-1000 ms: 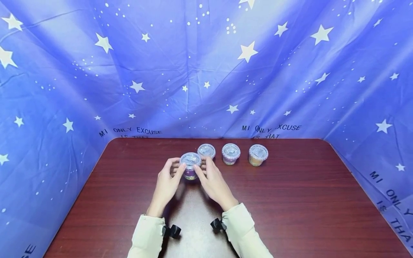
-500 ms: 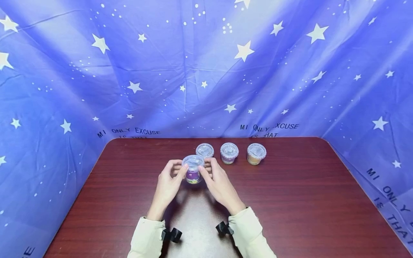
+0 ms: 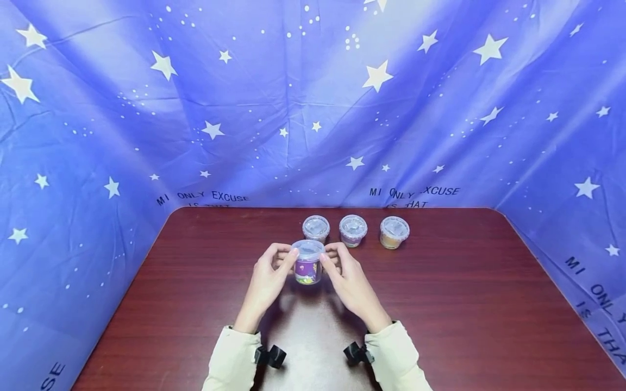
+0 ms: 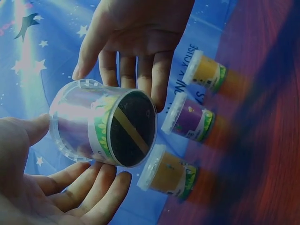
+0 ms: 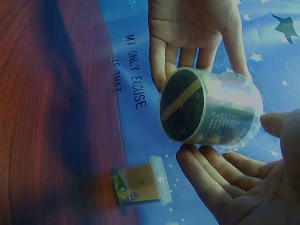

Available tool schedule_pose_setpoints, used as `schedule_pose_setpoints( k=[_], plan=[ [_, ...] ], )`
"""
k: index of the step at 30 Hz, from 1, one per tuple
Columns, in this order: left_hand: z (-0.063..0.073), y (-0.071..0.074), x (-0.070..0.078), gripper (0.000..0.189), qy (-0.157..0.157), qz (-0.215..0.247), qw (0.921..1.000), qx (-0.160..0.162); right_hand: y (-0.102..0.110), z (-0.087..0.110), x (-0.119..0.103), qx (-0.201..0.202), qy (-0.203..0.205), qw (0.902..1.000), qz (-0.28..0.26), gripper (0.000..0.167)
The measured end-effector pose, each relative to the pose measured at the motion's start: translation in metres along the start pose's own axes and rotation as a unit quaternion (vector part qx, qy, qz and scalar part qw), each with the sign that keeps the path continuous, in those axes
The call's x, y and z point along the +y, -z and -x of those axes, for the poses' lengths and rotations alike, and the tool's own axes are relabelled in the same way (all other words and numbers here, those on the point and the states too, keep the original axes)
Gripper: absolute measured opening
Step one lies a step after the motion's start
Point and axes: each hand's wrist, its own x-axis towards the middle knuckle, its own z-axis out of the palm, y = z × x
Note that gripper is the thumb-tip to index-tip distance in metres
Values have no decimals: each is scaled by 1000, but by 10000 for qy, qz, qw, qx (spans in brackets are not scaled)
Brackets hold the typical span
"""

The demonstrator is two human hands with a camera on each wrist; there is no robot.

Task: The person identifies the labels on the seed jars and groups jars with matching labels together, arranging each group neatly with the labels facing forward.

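A small clear plastic tub with a translucent lid and a purple label is held between both hands in the head view. My left hand grips its left side, thumb near the lid's rim and fingers behind. On the opposite side my right hand holds it the same way. Both wrist views show the tub's dark underside with a tan diagonal strip, so it is off the table. The lid appears to be on; the contents cannot be made out.
Three similar lidded tubs stand in a row at the back: a left one, a purple-labelled middle one and a tan one on the right. Behind the reddish-brown table hangs a blue star-patterned cloth.
Both hands have brought the tub to the right and nearer to me, away from the row. More of its purple label faces me now. The three other tubs stay put.
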Motion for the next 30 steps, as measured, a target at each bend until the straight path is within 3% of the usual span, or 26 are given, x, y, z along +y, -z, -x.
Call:
schedule_pose_setpoints(
  k=[20,30],
  plan=[
    [2,-14,-1,35,22,190,9990,-393,7,1,10,-767,-9,9970,-19,31],
    [5,-12,1,36,130,-207,9979,-598,5,2,9,-649,-101,9973,-318,32]
  ],
)
